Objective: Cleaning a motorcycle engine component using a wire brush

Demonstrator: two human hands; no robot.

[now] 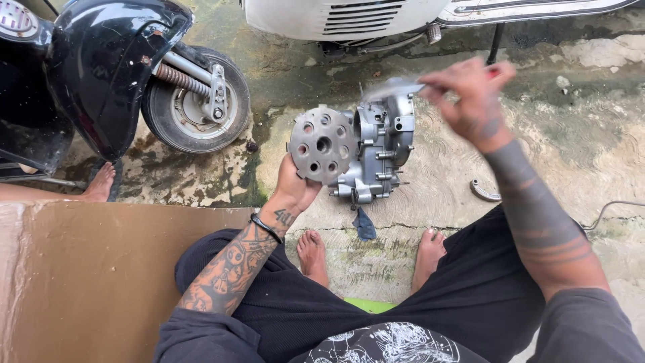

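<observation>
On the floor (470, 181) before me, my left hand (295, 188) grips the round hub (322, 144) on the engine case (379, 148); my right hand (470, 94) pinches a blurred tool (393, 87) above it.

A black scooter (87, 74) stands at the far left, its small front wheel (195, 101) on the wet, stained concrete floor (591, 154), with a coiled spring and fork arm beside the hub. Another person's bare foot (99, 185) rests just under the scooter's black body. A white scooter body (349, 17) with slatted vents spans the far edge. A sheet of brown cardboard (94, 269) lies at the near left. A dark blue rag (365, 225) lies on the floor in the middle, and a curved metal piece (484, 193) lies to the right of it.
</observation>
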